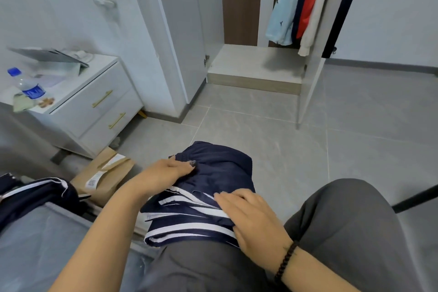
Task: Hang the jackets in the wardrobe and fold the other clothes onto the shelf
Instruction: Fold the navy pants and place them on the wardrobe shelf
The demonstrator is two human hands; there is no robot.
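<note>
Two hands are lying flat on navy shorts (pixel 213 185) with white stripes, folded on the person's lap. The left hand (pixel 166 173) is pressing the far end with fingers straight; the right hand (pixel 251 218) is resting open on the striped near edge — its thumb is hidden. Well beyond both hands, jackets (pixel 301 5) are hanging in the open wardrobe (pixel 256 64), their tops cut off by the frame. Left of the left hand, another navy garment (pixel 35 197) is lying partly out of view — its kind is hard to tell. A paper bag (pixel 104 175) is sitting just beyond that forearm.
</note>
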